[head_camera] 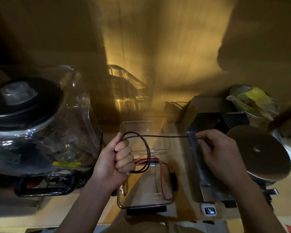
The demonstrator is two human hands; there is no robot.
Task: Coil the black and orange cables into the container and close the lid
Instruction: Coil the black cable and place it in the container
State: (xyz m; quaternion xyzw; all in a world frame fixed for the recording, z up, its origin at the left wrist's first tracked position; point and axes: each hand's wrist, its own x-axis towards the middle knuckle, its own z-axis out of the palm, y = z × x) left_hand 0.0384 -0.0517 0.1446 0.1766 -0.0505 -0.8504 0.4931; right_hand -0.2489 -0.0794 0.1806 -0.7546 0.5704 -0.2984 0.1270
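head view, nearest first:
left hand [118, 163]: sitting at 7 o'clock of centre, fingers curling tight into a fist around the black cable [147, 153] loops
black cable: hanging as a double loop off the fist, one strand running straight toward 3 o'clock to the right hand [220, 153]
right hand: sitting at 4 o'clock, thumb and fingertips pinching the strand, other fingers loosely curling
orange cable [161, 179]: lying coiled in the container [169, 187], at 6 o'clock, under the black loop
container: clear, standing open on the counter between both forearms
lid [165, 130]: clear, lying flat just past the container toward 12 o'clock
blender jar [40, 125]: sitting at 9 o'clock
metal box [208, 174]: lying at 4 o'clock, beside the container
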